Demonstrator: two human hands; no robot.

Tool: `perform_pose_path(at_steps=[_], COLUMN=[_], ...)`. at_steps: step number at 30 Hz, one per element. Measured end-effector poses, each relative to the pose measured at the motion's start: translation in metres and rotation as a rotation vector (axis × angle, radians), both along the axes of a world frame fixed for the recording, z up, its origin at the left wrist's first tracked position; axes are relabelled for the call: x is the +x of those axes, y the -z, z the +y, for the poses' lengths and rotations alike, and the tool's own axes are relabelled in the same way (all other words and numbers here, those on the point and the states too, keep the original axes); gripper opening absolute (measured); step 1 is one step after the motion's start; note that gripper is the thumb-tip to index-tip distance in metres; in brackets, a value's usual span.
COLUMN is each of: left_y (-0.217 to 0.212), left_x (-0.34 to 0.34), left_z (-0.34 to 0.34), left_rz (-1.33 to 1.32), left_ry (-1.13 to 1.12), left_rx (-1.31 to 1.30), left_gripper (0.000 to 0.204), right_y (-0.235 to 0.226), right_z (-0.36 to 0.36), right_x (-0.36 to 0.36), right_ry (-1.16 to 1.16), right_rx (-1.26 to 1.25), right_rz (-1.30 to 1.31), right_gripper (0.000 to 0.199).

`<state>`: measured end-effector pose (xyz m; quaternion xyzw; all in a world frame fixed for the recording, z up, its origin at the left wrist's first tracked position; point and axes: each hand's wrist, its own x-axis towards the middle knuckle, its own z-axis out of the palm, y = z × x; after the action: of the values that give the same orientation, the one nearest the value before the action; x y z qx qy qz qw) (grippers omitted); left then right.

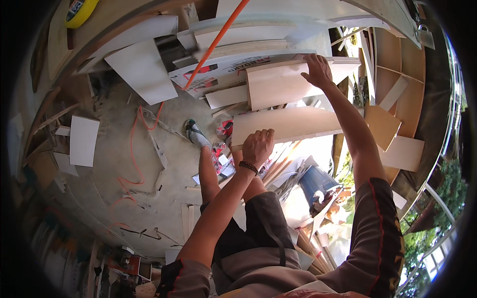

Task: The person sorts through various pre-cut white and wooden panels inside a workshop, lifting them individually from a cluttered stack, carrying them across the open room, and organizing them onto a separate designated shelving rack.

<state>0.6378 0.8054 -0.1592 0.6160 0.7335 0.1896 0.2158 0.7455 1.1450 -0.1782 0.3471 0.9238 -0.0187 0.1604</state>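
My left hand (257,147) is closed around the left part of the near edge of a pale plywood board (285,124), in front of my legs. Just beyond it stands a second pale wooden panel (278,85), leaning on other sheets. My right hand (319,72) grips the upper edge of that panel near its right end, thumb apart on the face and fingertips over the edge, partly hidden. A white printed sheet (198,79) shows behind the panel, and a narrow white strip (227,97) lies to its left.
A taut orange cord (214,43) crosses the stack and trails over the concrete floor (114,164). White panels (141,69) lean at the far left. At right are a blue bin (318,185), scrap wood, and a shelf unit (400,62). Plastic litter (218,154) lies by my feet.
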Motion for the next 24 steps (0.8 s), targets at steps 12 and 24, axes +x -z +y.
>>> perform_pose_path(at_steps=[12, 24], left_y=[-0.016, -0.011], left_x=[0.01, 0.015], left_z=[-0.01, -0.023], left_rz=[0.061, 0.069], left_ry=[-0.029, -0.082], left_rx=[0.046, 0.03], left_gripper=[0.01, 0.01], right_y=[-0.036, -0.058], right_z=[-0.076, -0.195], right_x=[0.016, -0.185], right_ry=[-0.296, -0.429], right_rx=[-0.568, -0.689], right_rz=[-0.326, 0.061], right_gripper=[0.018, 0.034])
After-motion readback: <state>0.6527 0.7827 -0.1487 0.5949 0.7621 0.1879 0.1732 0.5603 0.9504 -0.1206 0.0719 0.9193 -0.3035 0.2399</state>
